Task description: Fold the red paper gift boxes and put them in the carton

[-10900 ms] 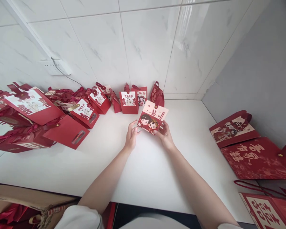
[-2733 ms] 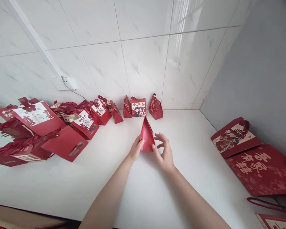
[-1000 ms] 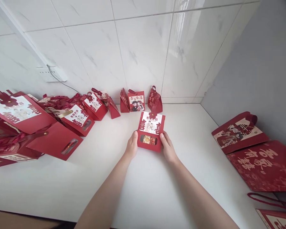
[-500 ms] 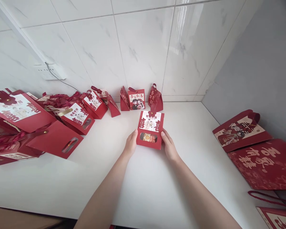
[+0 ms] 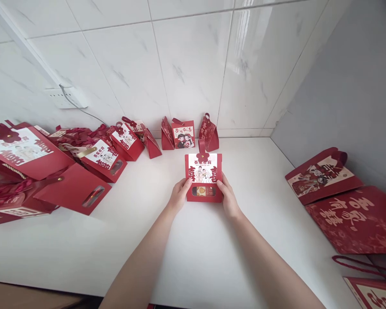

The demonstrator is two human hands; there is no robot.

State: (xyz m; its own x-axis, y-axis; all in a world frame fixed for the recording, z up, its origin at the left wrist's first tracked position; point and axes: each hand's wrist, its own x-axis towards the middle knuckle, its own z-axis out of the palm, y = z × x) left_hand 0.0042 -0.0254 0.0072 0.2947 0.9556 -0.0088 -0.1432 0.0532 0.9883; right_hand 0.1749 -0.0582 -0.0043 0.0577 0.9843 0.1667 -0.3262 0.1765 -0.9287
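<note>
A small red gift box (image 5: 203, 177) with a white picture label and a little window stands upright on the white counter (image 5: 193, 253), its front towards me. My left hand (image 5: 179, 196) grips its left side and my right hand (image 5: 227, 197) grips its right side, fingers closed on its edges. A red flower tab sticks up from its top.
Three small red boxes (image 5: 183, 134) stand by the tiled wall behind it. Several bigger red boxes (image 5: 73, 189) are heaped at the left. Flat red bags (image 5: 350, 219) lie at the right against a grey wall. A socket (image 5: 67, 98) with a cable is on the wall.
The box has been tipped from leaning back to standing upright, facing me, and drawn slightly nearer. Both hands stay on its sides.
</note>
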